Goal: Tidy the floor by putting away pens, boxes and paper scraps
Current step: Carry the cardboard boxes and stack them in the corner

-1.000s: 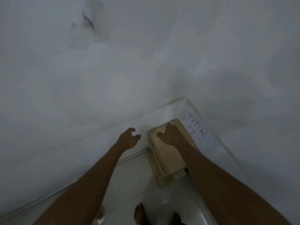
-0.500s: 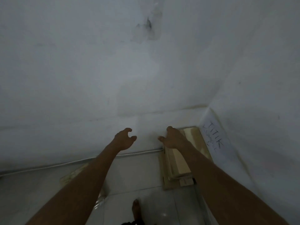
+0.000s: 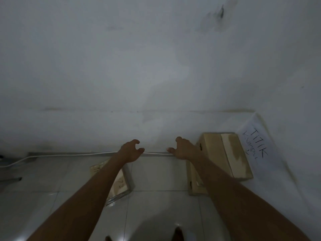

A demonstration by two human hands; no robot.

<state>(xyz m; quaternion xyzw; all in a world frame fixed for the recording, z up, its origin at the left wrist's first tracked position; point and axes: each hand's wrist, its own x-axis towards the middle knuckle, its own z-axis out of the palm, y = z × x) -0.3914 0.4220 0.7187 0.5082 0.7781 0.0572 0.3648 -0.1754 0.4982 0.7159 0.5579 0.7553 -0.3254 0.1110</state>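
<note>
Cardboard box (image 3: 231, 153), rectangular, lies on glossy floor tiles (image 3: 156, 174).

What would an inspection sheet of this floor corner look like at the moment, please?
Surface: pale glossy tiled floor.
Job's things: cardboard boxes stacked in the right corner; a small box partly hidden under the left forearm; pens and paper scraps, nothing seen.
Clutter: one dark item at the left edge, too dim to identify.
Hands: left hand and right hand held out with fingers loosely curled, holding nothing.
Cables: white cable running along the foot of the wall.
Surroundings: white wall with a dark stain; paper sign reading "TITIK" at right; bare feet at the bottom.
</note>
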